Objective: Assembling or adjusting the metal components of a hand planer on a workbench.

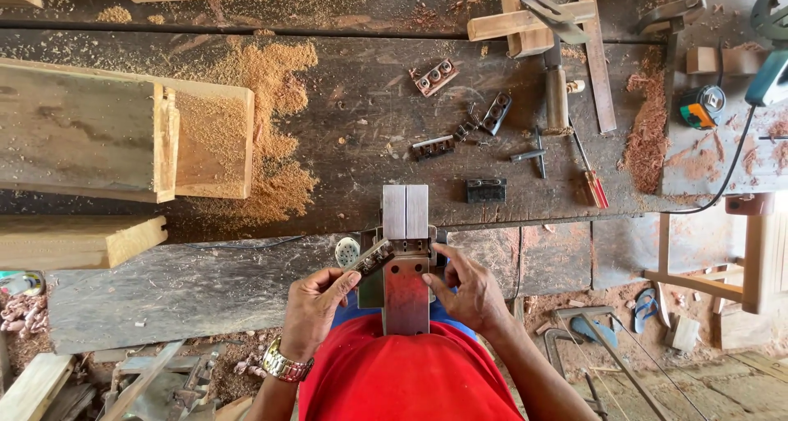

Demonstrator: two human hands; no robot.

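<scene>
A: Nearest in?

B: Two hands at a rusty metal plane body [406, 294], held upright against a red shirt [410, 380], just this side of the workbench [189, 286]. Left hand [312, 310], with one wristwatch [281, 363], pinching a small grey metal block [372, 257] against the plane body's left side. Right hand [470, 292] closed on the right edge, fingertips pressed to the metal.

A: On top of that body?

B: Two pale blades [405, 212] side by side, standing up from it.

A: Further out on the bench?

B: One black block [486, 190] just beyond and to the right. Three more loose clamp pieces [432, 147] farther off, well apart from the hands. One red-handled screwdriver [593, 187] to the right, one chisel with a wooden handle [557, 93] beyond it.

A: Left side?

B: One wooden plank [78, 240] near, one open wooden box [123, 138] farther, with one heap of sawdust [275, 125] beside it.

A: Far right?

B: One tape measure [702, 107], one blue power tool [771, 68] at the edge. Down on the floor to the right, one blue sandal [646, 304].
</scene>
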